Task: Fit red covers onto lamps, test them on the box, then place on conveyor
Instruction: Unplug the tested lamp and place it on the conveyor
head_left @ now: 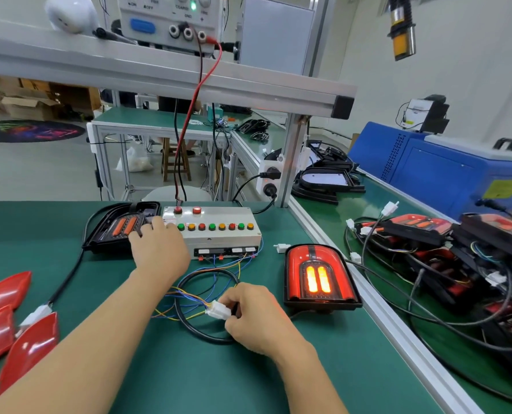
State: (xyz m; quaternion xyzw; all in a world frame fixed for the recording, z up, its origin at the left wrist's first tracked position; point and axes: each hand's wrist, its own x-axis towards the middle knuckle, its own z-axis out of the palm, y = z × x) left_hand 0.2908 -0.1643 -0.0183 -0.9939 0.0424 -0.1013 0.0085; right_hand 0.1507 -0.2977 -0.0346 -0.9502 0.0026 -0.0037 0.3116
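Two hands, left hand [159, 249] flat on test box [219, 234] buttons, right hand [257, 318] pinching white connector [218, 310]

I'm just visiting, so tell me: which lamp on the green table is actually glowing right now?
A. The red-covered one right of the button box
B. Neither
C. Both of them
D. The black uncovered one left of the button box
A: the red-covered lamp shows two bright orange bars lit, while the uncovered lamp left of the button box looks dark.
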